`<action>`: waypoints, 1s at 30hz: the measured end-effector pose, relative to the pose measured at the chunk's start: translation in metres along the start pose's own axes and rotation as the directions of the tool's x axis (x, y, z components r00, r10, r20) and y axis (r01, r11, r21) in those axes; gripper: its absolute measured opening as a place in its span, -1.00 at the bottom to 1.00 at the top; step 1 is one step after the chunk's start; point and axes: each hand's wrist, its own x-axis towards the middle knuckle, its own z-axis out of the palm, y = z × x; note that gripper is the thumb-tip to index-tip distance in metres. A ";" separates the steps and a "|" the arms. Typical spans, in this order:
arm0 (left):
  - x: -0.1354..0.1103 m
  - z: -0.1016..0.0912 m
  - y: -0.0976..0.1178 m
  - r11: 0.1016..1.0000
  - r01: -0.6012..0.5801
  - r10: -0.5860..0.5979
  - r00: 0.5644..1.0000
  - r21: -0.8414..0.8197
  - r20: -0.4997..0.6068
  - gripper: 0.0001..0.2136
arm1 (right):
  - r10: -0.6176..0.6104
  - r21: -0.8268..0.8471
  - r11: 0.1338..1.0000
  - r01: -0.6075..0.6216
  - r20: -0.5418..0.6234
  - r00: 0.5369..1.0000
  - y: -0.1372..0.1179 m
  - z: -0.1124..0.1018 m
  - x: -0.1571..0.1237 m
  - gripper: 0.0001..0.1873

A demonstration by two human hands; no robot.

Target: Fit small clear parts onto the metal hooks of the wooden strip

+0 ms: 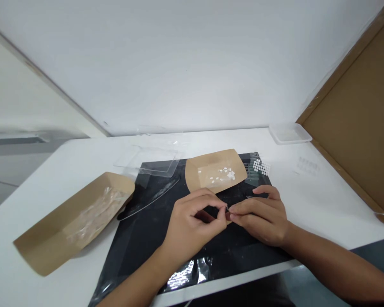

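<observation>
My left hand (192, 224) and my right hand (262, 217) meet over a black mat (141, 238) near the table's front edge. Both are pinched together on one tiny dark item (227, 209) at their fingertips; it is too small to name. Just behind the hands sits a small brown paper tray (196, 168) with several small white pieces (225, 173) in it. To its right lies a sheet with a grid of white dots (261, 166).
A larger brown paper tray (51, 243) with clear plastic bits (96, 213) lies at the left. Clear plastic lids (153, 164) rest behind the mat, a shallow clear dish (289, 133) at the back right. A brown board (358, 119) leans on the right. A white wall stands behind.
</observation>
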 end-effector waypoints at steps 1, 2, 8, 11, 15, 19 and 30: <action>0.000 0.000 0.000 0.999 0.038 -0.038 0.999 -0.014 0.008 -0.91 | 0.016 0.011 1.000 -0.016 -0.010 1.000 0.000 0.001 0.000 -0.82; 0.000 -0.001 0.001 0.997 0.073 -0.073 0.997 -0.026 0.019 -0.91 | 0.032 0.021 0.999 -0.031 -0.019 0.999 0.000 0.001 0.000 -0.81; 0.002 -0.003 0.000 0.936 0.303 -0.287 0.952 -0.180 0.111 -0.90 | 0.136 0.158 0.978 -0.134 -0.003 0.991 0.002 0.004 0.003 -0.82; 0.002 -0.004 -0.002 0.869 0.414 -0.378 0.909 -0.271 0.176 -0.86 | 0.212 0.283 0.936 -0.211 0.027 0.977 0.004 0.004 0.006 -0.80; 0.000 -0.005 -0.005 0.813 0.503 -0.451 0.862 -0.294 0.231 -0.79 | 0.293 0.390 0.876 -0.284 0.037 0.955 0.005 0.005 0.008 -0.79; -0.001 -0.005 -0.007 0.778 0.531 -0.464 0.846 -0.334 0.263 -0.75 | 0.336 0.439 0.838 -0.324 0.052 0.940 0.005 0.005 0.007 -0.79; 0.003 -0.006 0.001 0.764 0.535 -0.447 0.842 -0.362 0.300 -0.75 | 0.235 0.343 0.911 -0.228 0.021 0.972 0.006 0.002 0.009 -0.80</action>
